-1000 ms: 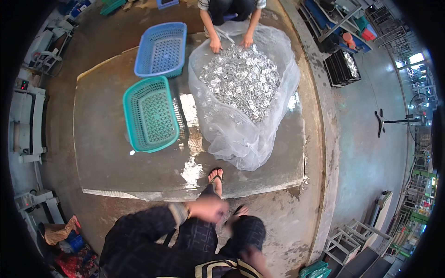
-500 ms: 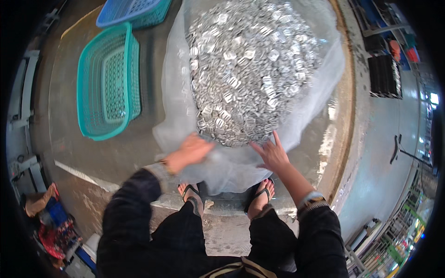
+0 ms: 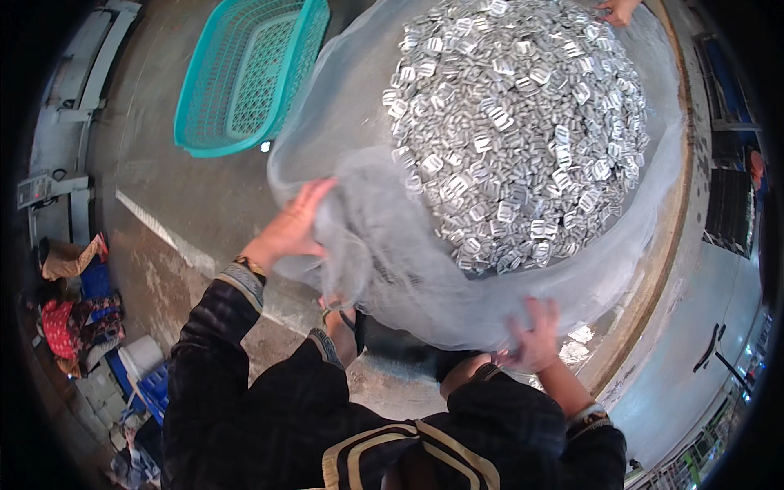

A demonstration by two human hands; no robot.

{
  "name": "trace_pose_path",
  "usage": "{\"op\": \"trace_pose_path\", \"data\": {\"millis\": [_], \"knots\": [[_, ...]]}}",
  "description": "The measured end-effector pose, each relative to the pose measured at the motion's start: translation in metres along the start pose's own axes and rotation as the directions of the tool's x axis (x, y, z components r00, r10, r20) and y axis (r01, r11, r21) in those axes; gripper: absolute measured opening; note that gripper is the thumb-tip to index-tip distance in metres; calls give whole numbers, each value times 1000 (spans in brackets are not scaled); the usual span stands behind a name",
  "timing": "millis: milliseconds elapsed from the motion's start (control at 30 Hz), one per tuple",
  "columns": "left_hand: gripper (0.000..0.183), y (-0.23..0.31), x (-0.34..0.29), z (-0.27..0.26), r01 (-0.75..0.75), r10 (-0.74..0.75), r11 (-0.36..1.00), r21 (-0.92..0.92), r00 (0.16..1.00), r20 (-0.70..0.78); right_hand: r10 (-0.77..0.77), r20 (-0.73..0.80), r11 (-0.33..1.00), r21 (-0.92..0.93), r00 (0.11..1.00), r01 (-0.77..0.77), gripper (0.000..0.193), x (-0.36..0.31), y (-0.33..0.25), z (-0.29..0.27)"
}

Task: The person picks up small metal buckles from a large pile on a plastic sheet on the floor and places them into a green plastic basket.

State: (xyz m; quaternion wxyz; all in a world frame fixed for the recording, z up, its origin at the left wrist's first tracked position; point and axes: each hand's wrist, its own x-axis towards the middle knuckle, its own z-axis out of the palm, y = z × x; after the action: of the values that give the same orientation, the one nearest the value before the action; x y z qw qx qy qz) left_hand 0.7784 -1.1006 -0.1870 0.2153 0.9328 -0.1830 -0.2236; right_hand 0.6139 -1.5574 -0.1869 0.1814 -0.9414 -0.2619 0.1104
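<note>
Netting (image 3: 457,306), pale and fine-meshed, lies spread on the floor, with a heap of small metal pieces (image 3: 506,139) resting on it between 1 and 2 o'clock of the view's centre. The left hand (image 3: 287,230), at 9 o'clock, meets a bunched fold of the sheet, its fingers and thumb well parted. The right hand (image 3: 535,339), at 4 o'clock, is at the near border with fingers splayed; blur prevents confirming contact. The hands stand well apart, and neither shows a firm hold. A co-worker's hand (image 3: 618,11) is at the far edge of the heap, toward 1 o'clock.

Risks, as judged: slack folds lie mainly on the left, so an uneven lift could tip the load and send pieces over the low border nearest the right hand. Loose fingertip contact could let the mesh slip under weight. Edges of the pieces may snag the mesh and tear it. The left foot (image 3: 339,333), at 7 o'clock, is close against the hem; a toe on it would pin the sheet and jerk the pull. An uncoordinated tug could drag pieces against the co-worker's fingers. A teal basket (image 3: 214,153), near 11 o'clock, sits just beside the sheet and could be knocked.
</note>
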Motion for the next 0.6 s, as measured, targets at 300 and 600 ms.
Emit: {"op": "trace_pose_path", "data": {"millis": [300, 600], "knots": [[11, -101, 0, 33, 160, -83, 632, 758, 987, -139, -410, 675, 853, 46, 614, 519, 33, 99, -26, 74], [38, -81, -194, 118, -151, -5, 873, 464, 948, 318, -218, 976, 917, 196, 25, 349, 53, 91, -39, 75]]}}
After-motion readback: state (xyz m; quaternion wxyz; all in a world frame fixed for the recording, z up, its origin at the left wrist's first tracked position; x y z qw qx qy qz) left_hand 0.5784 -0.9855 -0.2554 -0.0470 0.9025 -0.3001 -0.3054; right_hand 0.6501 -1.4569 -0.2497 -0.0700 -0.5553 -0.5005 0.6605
